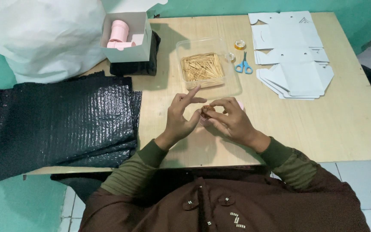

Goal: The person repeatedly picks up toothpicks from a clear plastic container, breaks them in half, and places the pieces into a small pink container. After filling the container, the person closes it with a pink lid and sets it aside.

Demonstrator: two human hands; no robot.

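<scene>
While the person sits at the pale wooden table [344, 124], both hands meet just in front of the chest. The right hand [232, 120] is curled around a small pink round container [205, 115], its fingers wrapped over the far side so that only the near rim and a bundle of thin wooden sticks in its mouth show. The left hand [181, 114] rests against the container's left side, the thumb touching it, while the index finger points up and away and the other fingers stay loosely spread; it grips nothing that I can make out.

Just beyond the fingertips stands a clear rectangular plastic tub [232, 83] with a heap of wooden toothpicks [202, 67] lying in its left half. Beyond and to the right of the right hand, close beside the tub, lie blue-handled scissors [244, 65] and a small roll of yellowish tape [239, 44]. Farther right of those sits a stack of flat, unfolded white cardboard box blanks [293, 56].

Left of the left hand, a thick pile of black textured plastic sheets [61, 120] overhangs the table edge. Beyond that hand, at the far left corner, an open white cardboard box [127, 53] holds more pink containers [119, 32], one upright and one lying down. A large white sack [39, 34] bulges behind it.
</scene>
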